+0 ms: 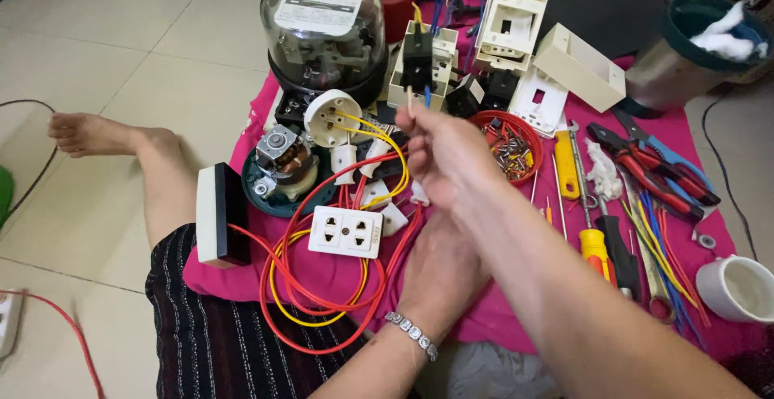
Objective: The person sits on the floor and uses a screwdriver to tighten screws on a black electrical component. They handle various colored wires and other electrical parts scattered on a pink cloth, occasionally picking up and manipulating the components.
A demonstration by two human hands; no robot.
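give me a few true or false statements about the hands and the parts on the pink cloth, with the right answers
1. The right hand is raised above the cloth, pinching a thin stick-like piece. True.
2. The left hand wears a beaded bracelet. True.
3. The white socket lies inside the red bowl. False: it lies on the cloth among red and yellow wires; the bowl holds small metal bits.
4. The meter has a solid black cover. False: its dome is clear glass.
5. A yellow-handled screwdriver lies right of the hands. True.
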